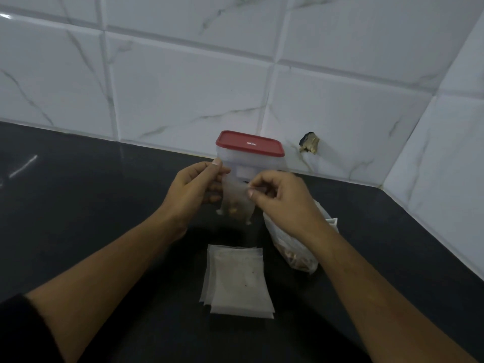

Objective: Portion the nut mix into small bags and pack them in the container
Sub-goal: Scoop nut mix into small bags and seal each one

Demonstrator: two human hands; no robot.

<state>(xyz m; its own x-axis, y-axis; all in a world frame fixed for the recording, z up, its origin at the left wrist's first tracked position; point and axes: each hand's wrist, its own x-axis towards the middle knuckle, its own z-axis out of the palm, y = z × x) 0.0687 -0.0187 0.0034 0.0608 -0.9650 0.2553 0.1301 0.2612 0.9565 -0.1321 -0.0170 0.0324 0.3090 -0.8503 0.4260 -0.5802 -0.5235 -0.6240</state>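
Closest to you there's a stack of empty small bags [237, 280] lying flat on the dark counter [78, 205]. Just right of it, partly under your right forearm, sits the big nut mix bag [293, 247]. Further out, both hands are up holding one small bag [235, 197] with a few nuts at the bottom: your left hand [191, 195] pinches its top left edge, your right hand [282, 200] pinches the right edge. Right behind that is the container [262, 163], red lid [248, 144] on, near the tiled wall [183, 87].
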